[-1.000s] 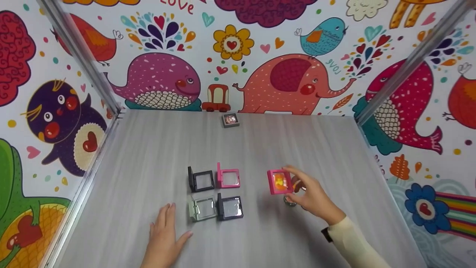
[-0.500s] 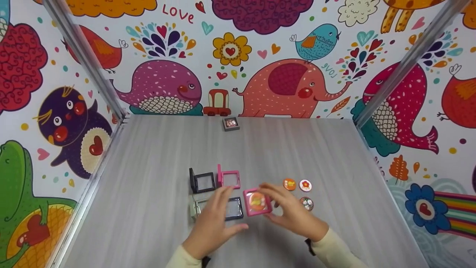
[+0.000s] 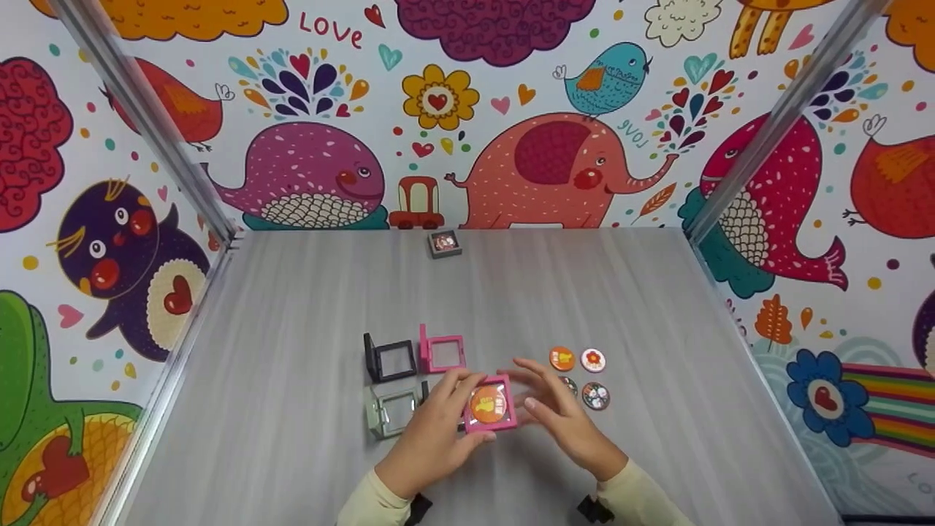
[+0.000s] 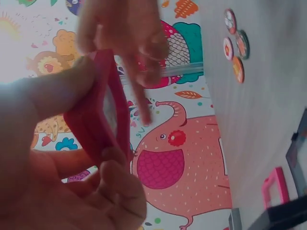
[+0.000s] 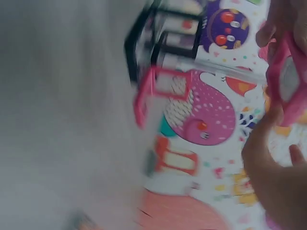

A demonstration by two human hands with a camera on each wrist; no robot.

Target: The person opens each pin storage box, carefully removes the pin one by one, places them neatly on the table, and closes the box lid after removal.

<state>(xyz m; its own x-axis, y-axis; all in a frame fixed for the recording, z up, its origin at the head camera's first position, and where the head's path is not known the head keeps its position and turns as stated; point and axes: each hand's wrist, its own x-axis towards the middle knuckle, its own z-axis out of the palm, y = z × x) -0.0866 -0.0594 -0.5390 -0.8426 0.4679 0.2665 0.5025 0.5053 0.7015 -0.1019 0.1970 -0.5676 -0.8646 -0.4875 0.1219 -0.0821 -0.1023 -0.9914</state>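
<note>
A pink square display frame (image 3: 512,410) is held upright by my left hand (image 3: 431,435), the thumb along its lower edge and fingers on its upper left. Behind its clear window shows a round orange badge (image 3: 488,404) with a yellow figure. Just to its right is my right hand (image 3: 570,424), fingers loosely spread and apart from the frame in the head view. Seen from the left wrist, the pink frame (image 4: 91,127) is edge-on between thumb and fingers. The right wrist view is blurred and catches the frame (image 5: 280,76) at the upper right.
Left of the hands stand opened frames: black (image 3: 395,360), pink (image 3: 444,340), pale green (image 3: 375,418), and a dark one mostly hidden. To the right lie several round badges, including an orange one (image 3: 562,358). A small grey case (image 3: 445,245) sits near the back wall.
My right hand brought the pink frame leftward and let go of it. My left hand rose from the table, moved right and took hold of the frame.
</note>
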